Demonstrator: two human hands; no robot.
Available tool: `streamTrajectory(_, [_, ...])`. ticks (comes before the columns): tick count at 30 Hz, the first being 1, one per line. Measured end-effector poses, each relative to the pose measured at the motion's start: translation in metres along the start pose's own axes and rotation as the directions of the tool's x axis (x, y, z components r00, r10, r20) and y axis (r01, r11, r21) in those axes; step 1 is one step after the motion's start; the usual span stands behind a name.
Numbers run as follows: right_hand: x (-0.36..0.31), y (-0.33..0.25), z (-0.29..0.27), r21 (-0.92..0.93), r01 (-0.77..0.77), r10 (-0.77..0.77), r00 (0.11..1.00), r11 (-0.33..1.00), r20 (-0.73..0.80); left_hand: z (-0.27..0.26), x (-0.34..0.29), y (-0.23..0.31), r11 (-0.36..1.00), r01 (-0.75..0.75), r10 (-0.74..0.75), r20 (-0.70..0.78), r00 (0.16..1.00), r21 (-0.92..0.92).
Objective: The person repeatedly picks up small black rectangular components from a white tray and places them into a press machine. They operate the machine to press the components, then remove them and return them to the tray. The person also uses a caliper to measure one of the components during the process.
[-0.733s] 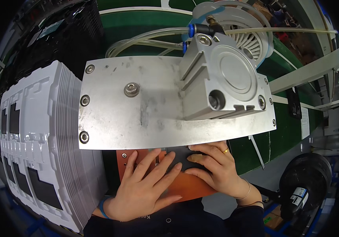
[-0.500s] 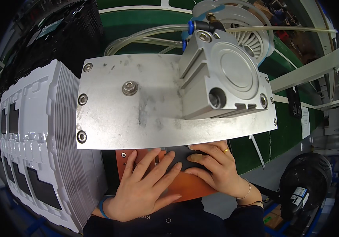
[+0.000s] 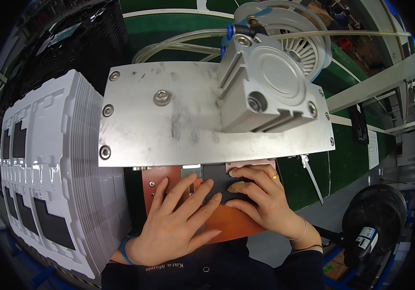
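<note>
A flat black piece point(image 3: 212, 173) lies on an orange fixture plate point(image 3: 234, 224) below the front edge of a metal press plate point(image 3: 193, 140). Its far end is hidden under that plate. My left hand point(image 3: 171, 224) lies open across the fixture, fingers spread, with the tips near the black piece's left edge. From the other side my right hand point(image 3: 265, 200) rests its bent, separated fingertips on the black piece. A pale cover sits on one of its fingertips. A silver air cylinder point(image 3: 280, 79) stands on top of the press plate.
At the left rises a stack of white plastic trays point(image 3: 79, 179), with black crates point(image 3: 67, 53) behind. Clear air hoses point(image 3: 183, 41) run to the cylinder, and a white reel point(image 3: 306, 43) stands behind it. A black fan point(image 3: 374, 217) is at the lower right.
The press plate and cylinder appear slightly higher in the picture, so more of the fixture and black piece shows. Both hands keep nearly the same place and pose.
</note>
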State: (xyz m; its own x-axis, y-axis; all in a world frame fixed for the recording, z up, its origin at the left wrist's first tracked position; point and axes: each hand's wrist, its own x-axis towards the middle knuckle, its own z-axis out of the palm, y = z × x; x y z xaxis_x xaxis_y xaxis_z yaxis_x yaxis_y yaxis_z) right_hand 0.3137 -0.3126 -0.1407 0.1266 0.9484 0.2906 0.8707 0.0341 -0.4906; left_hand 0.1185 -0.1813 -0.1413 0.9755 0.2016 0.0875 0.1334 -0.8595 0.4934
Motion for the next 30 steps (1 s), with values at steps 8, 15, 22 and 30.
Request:
streamTrajectory(8, [0.007, -0.004, -0.014, 0.224, -0.129, 0.103, 0.987, 0.966, 0.124, -0.005, -0.001, 0.000, 0.992, -0.092, 0.082, -0.116, 0.990, -0.091])
streamTrajectory(15, [-0.014, -0.013, -0.016, 0.863, -0.374, 0.371, 0.896, 0.339, 0.242, -0.001, -0.009, 0.016, 0.847, 0.019, -0.230, -0.333, 0.915, -0.532])
streamTrajectory(22, [0.002, -0.052, -0.021, 0.848, -0.463, 0.308, 0.871, 0.258, 0.382, -0.001, -0.030, 0.027, 0.474, 0.053, -0.357, -0.138, 0.924, -0.879])
streamTrajectory(30, [0.010, -0.083, -0.043, 0.578, -0.020, 0.080, 0.994, 0.816, -0.079, -0.072, -0.103, 0.049, 0.871, 0.090, -0.243, -0.265, 0.933, -0.483])
